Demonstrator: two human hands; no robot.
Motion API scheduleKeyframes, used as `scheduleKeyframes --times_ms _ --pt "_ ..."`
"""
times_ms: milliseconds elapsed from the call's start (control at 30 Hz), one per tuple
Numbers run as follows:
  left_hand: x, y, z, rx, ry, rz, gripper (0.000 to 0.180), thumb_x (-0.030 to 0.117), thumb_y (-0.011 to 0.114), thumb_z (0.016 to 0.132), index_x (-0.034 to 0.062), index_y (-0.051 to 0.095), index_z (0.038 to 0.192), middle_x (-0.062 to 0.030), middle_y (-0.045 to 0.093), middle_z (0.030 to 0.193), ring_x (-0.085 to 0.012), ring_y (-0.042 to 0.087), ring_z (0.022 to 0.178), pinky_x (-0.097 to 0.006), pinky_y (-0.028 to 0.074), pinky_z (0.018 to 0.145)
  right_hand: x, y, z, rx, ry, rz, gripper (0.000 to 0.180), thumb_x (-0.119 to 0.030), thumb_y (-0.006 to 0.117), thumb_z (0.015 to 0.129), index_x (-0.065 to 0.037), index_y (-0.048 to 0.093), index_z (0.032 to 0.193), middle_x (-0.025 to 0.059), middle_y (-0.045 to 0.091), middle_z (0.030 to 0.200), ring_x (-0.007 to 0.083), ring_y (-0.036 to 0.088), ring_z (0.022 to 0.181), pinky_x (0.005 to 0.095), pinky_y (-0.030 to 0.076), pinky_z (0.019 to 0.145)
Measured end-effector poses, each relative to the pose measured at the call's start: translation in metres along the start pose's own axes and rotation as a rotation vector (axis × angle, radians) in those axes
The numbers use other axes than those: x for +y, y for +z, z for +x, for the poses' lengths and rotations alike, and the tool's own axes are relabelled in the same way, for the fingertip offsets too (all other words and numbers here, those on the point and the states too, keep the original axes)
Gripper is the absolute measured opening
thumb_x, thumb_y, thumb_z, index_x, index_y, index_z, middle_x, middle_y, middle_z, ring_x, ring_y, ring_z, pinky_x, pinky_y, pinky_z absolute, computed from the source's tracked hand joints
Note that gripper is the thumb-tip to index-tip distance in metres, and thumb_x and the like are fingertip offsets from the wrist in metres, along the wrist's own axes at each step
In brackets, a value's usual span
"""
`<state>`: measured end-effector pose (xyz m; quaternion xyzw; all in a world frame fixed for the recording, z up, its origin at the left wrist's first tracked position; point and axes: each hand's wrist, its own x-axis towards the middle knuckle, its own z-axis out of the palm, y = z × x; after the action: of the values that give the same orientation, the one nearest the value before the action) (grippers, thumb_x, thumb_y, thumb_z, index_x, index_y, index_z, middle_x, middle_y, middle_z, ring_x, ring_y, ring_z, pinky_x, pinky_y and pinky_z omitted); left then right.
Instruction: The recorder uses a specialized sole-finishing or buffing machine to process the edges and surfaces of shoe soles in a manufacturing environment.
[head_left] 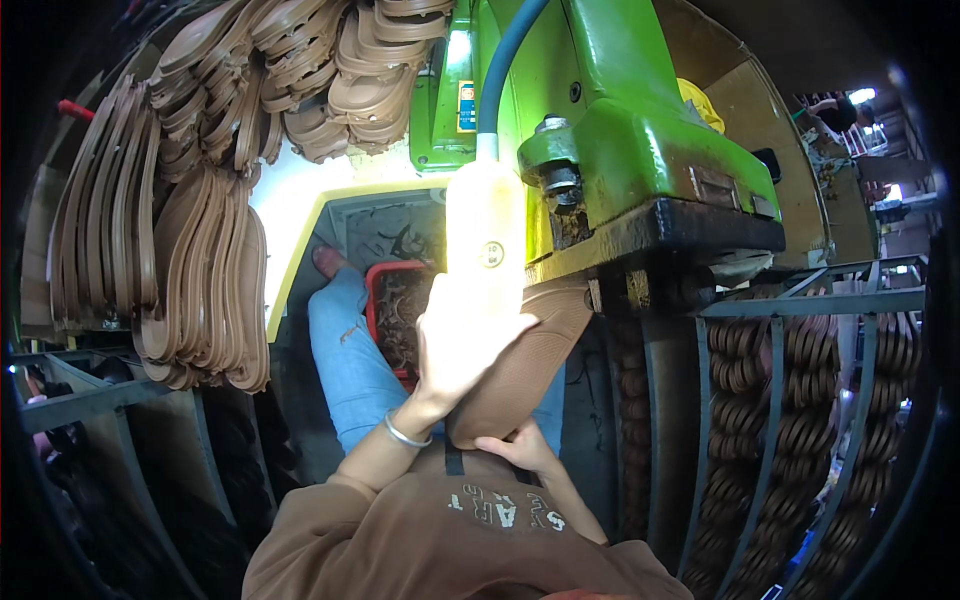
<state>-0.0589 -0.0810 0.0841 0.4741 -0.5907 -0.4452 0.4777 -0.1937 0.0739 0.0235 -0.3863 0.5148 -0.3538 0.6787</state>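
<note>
A brown shoe sole point(535, 365) slants up toward the working end of a green machine point(640, 120), its patterned face toward me. My left hand point(462, 350), with a bangle at the wrist, grips its left edge, thumb lying across it; the other fingers are washed out by glare. My right hand point(522, 448) is closed on the near end, thumb on the face and fingers mostly hidden beneath. A glowing lamp point(487, 225) on a blue flexible neck hangs above my left hand. The sole's far tip meets the machine's underside, though contact there is unclear.
Stacked brown soles point(205, 275) stand on the left of the table, with more piled behind. A red basket point(377, 320) of brown scraps sits below, near my legs. Metal racks point(770, 400) with rows of brown soles line the right; dark pieces fill racks point(100, 405) at left.
</note>
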Motion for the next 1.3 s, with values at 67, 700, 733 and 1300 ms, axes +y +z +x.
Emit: scheduleKeyframes --times_ms 67,700,733,1300 --pt "0.04 0.001 0.027 0.09 0.136 0.104 0.039 0.023 0.084 0.066 0.001 0.064 0.09 -0.0127 0.061 0.083 -0.023 0.063 0.069 -0.032 0.052 0.061 -0.004 0.011 0.014 0.002 -0.155 -0.072 0.038 -0.011 0.073 0.079 0.003 0.057 0.111 0.0103 0.063 0.107 0.0185 0.059 0.099 0.0312 0.047 0.086" --pt "-0.011 -0.026 -0.003 -0.231 0.038 -0.246 0.024 0.002 0.071 0.078 -0.0051 0.063 0.099 -0.0071 0.065 0.094 -0.0082 0.061 0.075 -0.02 0.048 0.064 -0.036 -0.086 -0.057 0.425 -0.241 0.276 0.031 -0.012 0.075 0.071 0.001 0.056 0.092 0.0068 0.064 0.089 0.0112 0.06 0.077 0.0246 0.048 0.07" --pt "0.01 -0.024 -0.003 -0.265 -0.213 -0.408 0.031 0.003 0.071 0.079 -0.0045 0.06 0.106 -0.0051 0.066 0.091 -0.0072 0.062 0.069 -0.018 0.046 0.059 -0.049 -0.098 -0.057 0.445 -0.273 0.268 0.029 -0.011 0.073 0.073 0.001 0.054 0.091 0.0071 0.063 0.086 0.0116 0.06 0.076 0.0246 0.048 0.07" --pt "-0.003 0.001 0.011 -0.173 0.003 -0.062 0.015 0.012 0.075 0.077 0.0017 0.07 0.087 -0.003 0.064 0.068 -0.0057 0.048 0.055 -0.022 0.04 0.051 -0.165 -0.17 0.018 0.633 -0.491 -0.167 0.019 -0.014 0.063 0.088 0.001 0.06 0.099 0.0023 0.063 0.082 0.0091 0.059 0.071 0.0228 0.047 0.071"
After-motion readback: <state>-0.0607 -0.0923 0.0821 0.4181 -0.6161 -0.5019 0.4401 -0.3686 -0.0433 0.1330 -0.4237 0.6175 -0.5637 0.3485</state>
